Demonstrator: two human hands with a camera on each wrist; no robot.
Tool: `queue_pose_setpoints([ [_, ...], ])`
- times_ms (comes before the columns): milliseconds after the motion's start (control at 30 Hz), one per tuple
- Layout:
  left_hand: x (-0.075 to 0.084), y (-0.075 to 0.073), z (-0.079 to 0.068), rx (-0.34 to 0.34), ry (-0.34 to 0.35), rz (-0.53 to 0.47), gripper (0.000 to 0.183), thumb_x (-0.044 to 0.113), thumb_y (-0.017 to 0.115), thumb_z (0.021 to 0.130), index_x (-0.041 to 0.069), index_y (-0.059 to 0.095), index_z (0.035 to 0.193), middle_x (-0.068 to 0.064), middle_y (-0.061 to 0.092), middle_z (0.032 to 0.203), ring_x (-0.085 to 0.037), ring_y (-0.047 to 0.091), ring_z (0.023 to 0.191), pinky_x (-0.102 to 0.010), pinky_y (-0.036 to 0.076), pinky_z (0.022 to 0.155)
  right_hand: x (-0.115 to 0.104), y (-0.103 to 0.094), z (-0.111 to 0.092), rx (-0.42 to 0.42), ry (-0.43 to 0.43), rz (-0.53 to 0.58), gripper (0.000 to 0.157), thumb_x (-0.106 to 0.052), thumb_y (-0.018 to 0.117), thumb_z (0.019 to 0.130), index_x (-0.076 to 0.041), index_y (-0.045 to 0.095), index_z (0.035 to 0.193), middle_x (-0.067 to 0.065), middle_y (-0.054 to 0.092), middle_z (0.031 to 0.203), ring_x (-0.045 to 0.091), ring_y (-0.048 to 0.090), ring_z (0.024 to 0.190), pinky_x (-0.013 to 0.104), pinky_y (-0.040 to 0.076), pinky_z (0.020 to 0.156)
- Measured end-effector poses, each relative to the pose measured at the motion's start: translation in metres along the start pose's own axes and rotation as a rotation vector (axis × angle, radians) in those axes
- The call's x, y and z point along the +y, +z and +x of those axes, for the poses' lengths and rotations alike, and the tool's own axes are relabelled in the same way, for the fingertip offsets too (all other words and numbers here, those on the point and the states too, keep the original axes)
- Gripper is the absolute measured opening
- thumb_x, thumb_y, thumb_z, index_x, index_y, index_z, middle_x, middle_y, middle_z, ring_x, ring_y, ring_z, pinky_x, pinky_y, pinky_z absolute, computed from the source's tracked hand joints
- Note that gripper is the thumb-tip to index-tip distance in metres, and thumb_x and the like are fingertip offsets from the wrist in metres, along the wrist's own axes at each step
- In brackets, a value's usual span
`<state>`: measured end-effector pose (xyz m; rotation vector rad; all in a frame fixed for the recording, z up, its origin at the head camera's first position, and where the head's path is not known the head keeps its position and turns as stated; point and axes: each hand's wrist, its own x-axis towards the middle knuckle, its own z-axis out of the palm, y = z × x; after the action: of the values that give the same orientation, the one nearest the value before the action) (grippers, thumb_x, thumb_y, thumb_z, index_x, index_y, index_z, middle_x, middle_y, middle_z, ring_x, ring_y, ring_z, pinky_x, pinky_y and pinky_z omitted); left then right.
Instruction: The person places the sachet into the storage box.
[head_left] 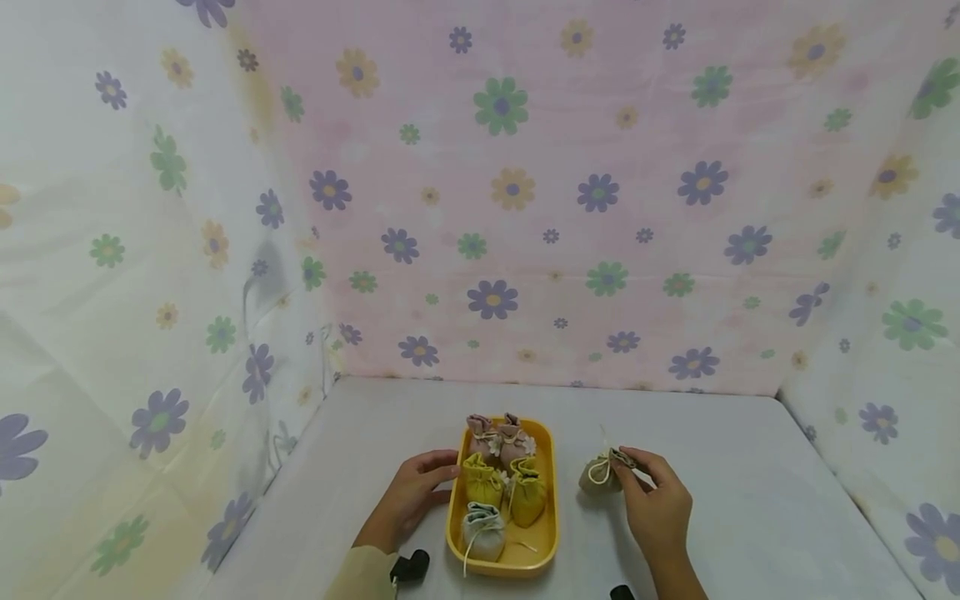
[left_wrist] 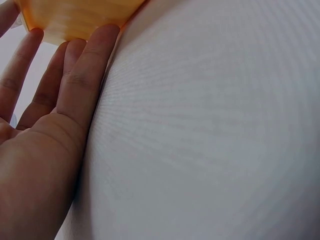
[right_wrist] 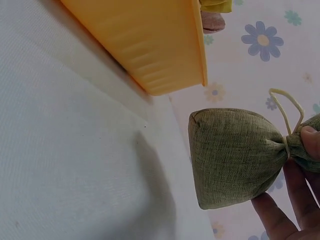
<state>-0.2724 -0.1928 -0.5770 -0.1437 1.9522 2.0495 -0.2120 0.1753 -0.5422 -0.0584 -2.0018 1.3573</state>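
A small olive-green drawstring pouch (right_wrist: 235,155) hangs from my right hand (head_left: 658,502), which pinches its gathered neck between thumb and fingers. In the right wrist view the pouch is above the table, its cream cord looped at the neck. To its left stands a yellow tray (head_left: 553,533). My left hand (head_left: 417,493) rests at the tray's left side, with extended fingertips right at the wall in the left wrist view. Inside the tray sit two pink pouches (head_left: 516,443) at the far end, two yellow pouches (head_left: 528,498) in the middle and a pale grey pouch (head_left: 483,533) near the front.
A white-covered table (head_left: 750,492) spreads under everything. Behind it hangs a pink flowered cloth (head_left: 555,250), with pale flowered cloth walls (head_left: 97,333) at both sides. Black wrist gear (head_left: 411,567) shows by the left wrist.
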Motion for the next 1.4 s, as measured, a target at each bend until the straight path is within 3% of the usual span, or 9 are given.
queue_pose_setpoints([
  [367, 0.000, 0.001, -0.001, -0.003, 0.005, 0.006, 0.066, 0.042, 0.087, 0.081, 0.009, 0.067, 0.134, -0.010, 0.064, 0.138, -0.021, 0.066, 0.117, -0.041, 0.061, 0.095, -0.016, -0.008, 0.000, -0.056, 0.008, -0.010, 0.026, -0.002, 0.084, 0.085, -0.017, 0.078, 0.106, -0.004, 0.077, 0.105, -0.006, 0.068, 0.096, 0.012, 0.059, 0.071],
  [767, 0.000, 0.002, 0.001, -0.007, 0.012, 0.004, 0.065, 0.042, 0.087, 0.081, 0.008, 0.068, 0.133, -0.010, 0.065, 0.137, -0.021, 0.067, 0.116, -0.041, 0.062, 0.095, -0.041, -0.012, -0.002, -0.122, -0.081, 0.093, 0.024, -0.002, 0.082, 0.086, -0.016, 0.076, 0.105, -0.005, 0.076, 0.105, -0.001, 0.070, 0.099, 0.017, 0.061, 0.073],
  [1067, 0.001, 0.002, 0.001, -0.007, 0.015, 0.014, 0.066, 0.043, 0.087, 0.080, 0.008, 0.068, 0.133, -0.010, 0.065, 0.137, -0.021, 0.066, 0.117, -0.041, 0.061, 0.095, -0.058, -0.015, -0.003, -0.234, -0.044, 0.189, 0.024, -0.003, 0.081, 0.088, -0.017, 0.076, 0.105, -0.005, 0.074, 0.105, 0.007, 0.073, 0.097, 0.025, 0.064, 0.075],
  [1400, 0.001, 0.002, 0.000, -0.002, 0.024, 0.010, 0.064, 0.041, 0.086, 0.082, 0.007, 0.068, 0.133, -0.010, 0.065, 0.136, -0.021, 0.066, 0.116, -0.042, 0.062, 0.095, -0.070, -0.005, -0.014, -0.352, -0.087, 0.153, 0.026, -0.005, 0.082, 0.087, -0.022, 0.077, 0.106, -0.010, 0.072, 0.104, 0.009, 0.071, 0.096, 0.025, 0.064, 0.073],
])
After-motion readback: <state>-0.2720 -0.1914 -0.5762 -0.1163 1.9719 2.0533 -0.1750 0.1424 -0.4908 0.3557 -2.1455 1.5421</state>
